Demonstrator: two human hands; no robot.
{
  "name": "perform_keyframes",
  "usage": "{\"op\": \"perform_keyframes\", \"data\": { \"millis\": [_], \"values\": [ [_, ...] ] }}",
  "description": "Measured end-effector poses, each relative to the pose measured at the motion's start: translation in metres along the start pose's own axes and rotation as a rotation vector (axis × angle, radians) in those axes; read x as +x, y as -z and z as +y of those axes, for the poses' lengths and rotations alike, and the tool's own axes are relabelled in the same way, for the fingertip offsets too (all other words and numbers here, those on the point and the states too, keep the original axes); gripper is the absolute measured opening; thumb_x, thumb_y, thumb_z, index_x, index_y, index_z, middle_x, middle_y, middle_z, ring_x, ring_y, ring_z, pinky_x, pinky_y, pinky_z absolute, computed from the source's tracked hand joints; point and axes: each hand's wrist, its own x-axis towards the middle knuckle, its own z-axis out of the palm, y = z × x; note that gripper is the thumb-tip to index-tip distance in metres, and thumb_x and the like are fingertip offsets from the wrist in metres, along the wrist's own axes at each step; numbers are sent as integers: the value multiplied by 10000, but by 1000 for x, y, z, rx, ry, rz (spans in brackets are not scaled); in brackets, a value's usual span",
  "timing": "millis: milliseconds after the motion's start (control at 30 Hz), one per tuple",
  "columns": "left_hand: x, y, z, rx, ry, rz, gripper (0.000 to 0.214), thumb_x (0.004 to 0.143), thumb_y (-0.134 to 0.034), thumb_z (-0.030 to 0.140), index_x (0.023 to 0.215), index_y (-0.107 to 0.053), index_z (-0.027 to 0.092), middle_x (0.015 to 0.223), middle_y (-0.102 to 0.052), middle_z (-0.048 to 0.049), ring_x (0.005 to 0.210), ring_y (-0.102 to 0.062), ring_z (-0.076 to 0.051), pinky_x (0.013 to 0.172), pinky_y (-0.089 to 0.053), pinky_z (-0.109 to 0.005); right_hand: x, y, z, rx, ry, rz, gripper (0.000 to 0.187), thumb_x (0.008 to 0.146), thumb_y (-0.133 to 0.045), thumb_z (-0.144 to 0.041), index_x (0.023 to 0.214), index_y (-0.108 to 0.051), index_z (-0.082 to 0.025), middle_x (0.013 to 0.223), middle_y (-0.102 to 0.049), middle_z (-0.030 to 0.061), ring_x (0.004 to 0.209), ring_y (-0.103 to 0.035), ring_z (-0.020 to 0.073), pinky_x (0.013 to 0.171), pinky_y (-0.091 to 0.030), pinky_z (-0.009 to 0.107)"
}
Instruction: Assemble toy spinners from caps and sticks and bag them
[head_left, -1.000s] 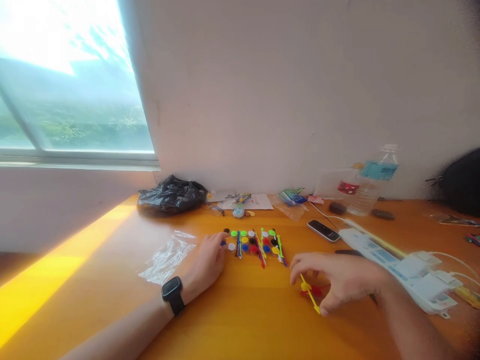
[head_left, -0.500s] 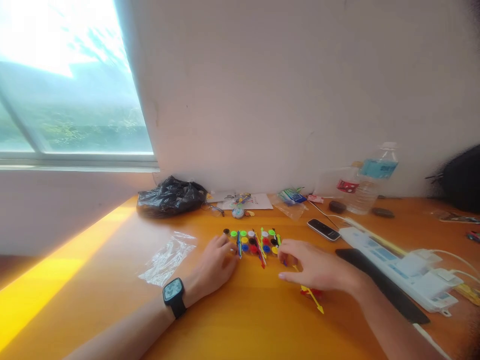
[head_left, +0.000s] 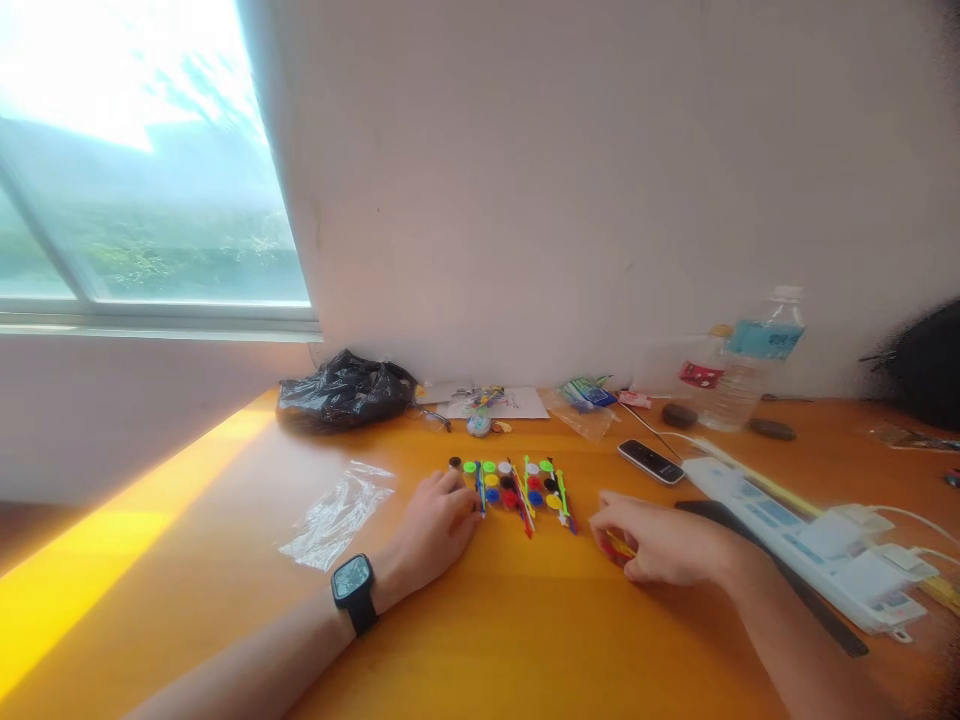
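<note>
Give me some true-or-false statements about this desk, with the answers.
1. The left hand has a dark watch on its wrist. True.
2. The right hand lies left of the coloured discs. False: it lies to their right, over a yellow piece.
3. The water bottle lies on its side. False: it stands upright by the wall.
4. A clear plastic wrapper lies left of the left hand. True.

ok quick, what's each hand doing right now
Left hand: open, fingertips on the left end of the coloured pieces, holding nothing.
Right hand: fingers closed on a yellow stick.
</note>
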Motion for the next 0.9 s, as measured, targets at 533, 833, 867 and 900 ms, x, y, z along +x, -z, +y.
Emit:
{"op": "perform_keyframes", "data": {
  "millis": [533,833,867,900],
  "values": [
    [-2,-4,-3,46,40,23,119,958,-658,287,865,-709,232,944,-608,-60,910,-566,-226,763,-409,-346,23,6,-36,-51,39,763,132,963,-575,-322,884,-613,-224,967,-650,27,788,-618,193,656,-365,310],
    [0,-4,-2,122,74,30,171,964,-607,214,823,-702,232,909,-639,-50,845,-557,-222,744,-378,-367,32,-17,-61,51,135,776,141,950,-588,-307,837,-605,-225,863,-658,16,748,-612,185,646,-350,296],
    [1,-4,-3,116,81,44,163,959,-607,199,830,-702,229,916,-644,-49,840,-559,-219,746,-384,-364,32,-19,-63,70,151,780,145,951,-589,-307,832,-606,-225,862,-663,16,758,-617,186,649,-355,295],
    [1,-4,-3,103,91,67,157,957,-607,186,837,-700,226,923,-648,-49,835,-560,-215,747,-391,-360,32,-21,-66,100,168,785,154,954,-587,-310,828,-609,-225,862,-670,17,769,-622,188,653,-362,295]
  ]
}}
